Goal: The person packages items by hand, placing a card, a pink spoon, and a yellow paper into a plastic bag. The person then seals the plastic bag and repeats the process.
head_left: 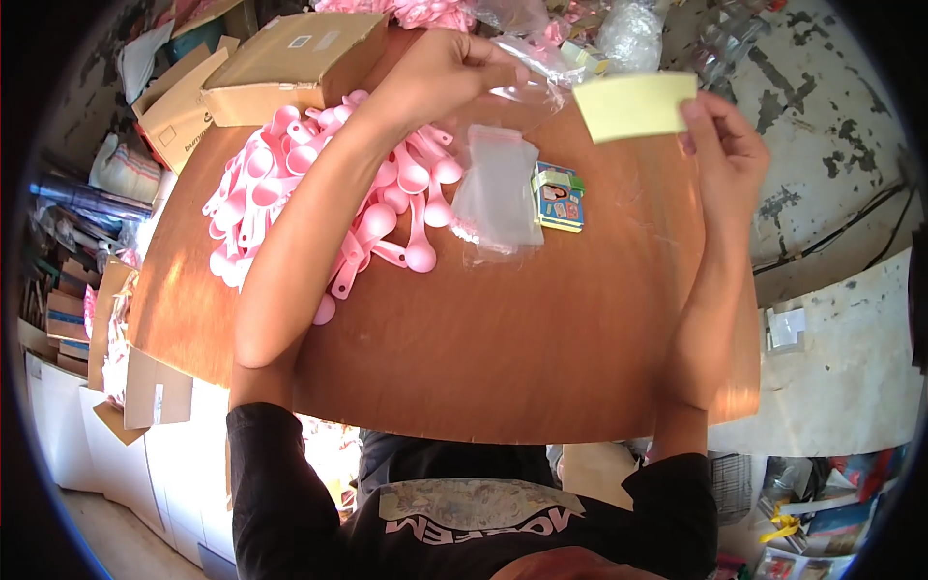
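Pinching a yellow card [635, 104] by its right edge, the right hand [723, 145] holds it up over the far side of the desk [541, 358]. Left hand [447, 68] is closed on a clear bag [527, 72], fingers curled around its top, just left of the card. Below them a stack of clear bags [498, 193] lies flat on the desk, touching a small printed box [559, 196] on its right. Pink spoons [329, 193] are heaped to the left, under the left forearm. Cardboard box [290, 63] sits at the far left corner.
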Motion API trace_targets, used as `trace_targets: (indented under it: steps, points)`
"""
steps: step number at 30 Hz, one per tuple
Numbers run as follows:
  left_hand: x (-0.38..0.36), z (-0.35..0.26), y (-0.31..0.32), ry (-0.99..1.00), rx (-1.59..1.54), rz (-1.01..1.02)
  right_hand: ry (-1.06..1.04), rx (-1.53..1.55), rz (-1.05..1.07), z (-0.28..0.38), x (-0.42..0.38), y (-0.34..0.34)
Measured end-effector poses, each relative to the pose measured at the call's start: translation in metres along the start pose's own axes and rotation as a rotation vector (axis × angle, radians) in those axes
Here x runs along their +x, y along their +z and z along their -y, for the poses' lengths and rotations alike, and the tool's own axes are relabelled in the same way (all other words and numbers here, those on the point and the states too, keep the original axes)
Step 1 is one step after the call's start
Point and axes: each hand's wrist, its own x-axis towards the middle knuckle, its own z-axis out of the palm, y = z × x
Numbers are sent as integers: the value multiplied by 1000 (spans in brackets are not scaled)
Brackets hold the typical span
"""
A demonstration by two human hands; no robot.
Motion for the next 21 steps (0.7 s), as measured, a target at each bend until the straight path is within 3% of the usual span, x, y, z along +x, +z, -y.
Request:
trace_targets:
  steps: [2,4,6,13,16,19,21]
  points:
    - [-3,-7,2,-121,-19,123,-86,200,-175,13,8,13]
    - [-1,-6,5,-42,-23,131,-115,216,-210,16,9,26]
    - [-3,-9,6,-147,14,163,-153,247,-249,14,9,36]
    - [-3,-7,9,-105,-49,171,-72,152,-66,-6,11,33]
    - [-5,-13,10,-113,82,215,-133,220,-230,-3,8,39]
    - [-2,-3,12,-58,18,223,-139,284,-296,-2,7,42]
    - [-2,-3,13,-26,-64,211,-76,252,-231,-3,7,39]
